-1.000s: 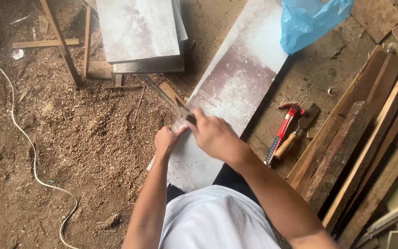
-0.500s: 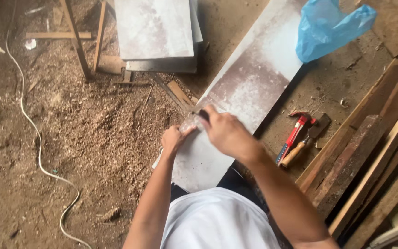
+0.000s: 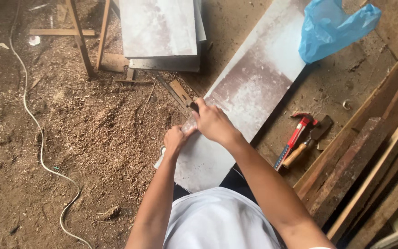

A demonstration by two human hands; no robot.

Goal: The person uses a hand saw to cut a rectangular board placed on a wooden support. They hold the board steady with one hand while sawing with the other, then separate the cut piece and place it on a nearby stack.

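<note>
Two bare hands, mine, work at the near end of a long grey board (image 3: 249, 87) that lies slanted across the sawdust-strewn floor (image 3: 93, 133), running from my lap up toward the top right. A blue plastic bag (image 3: 330, 27) rests on the board's far end. Dark wooden planks (image 3: 369, 152) are stacked to my right, and more grey sheets (image 3: 160, 30) lie ahead. A white cord (image 3: 38, 133) snakes over the floor on my left. My right hand (image 3: 213, 122) has its grip closed around a small dark tool (image 3: 192, 105) at the board's left edge. My left hand (image 3: 176, 138) presses that edge, its grip narrow, clasping nothing I can see. A red-handled hammer (image 3: 295, 136) lies just beside the board.
</note>
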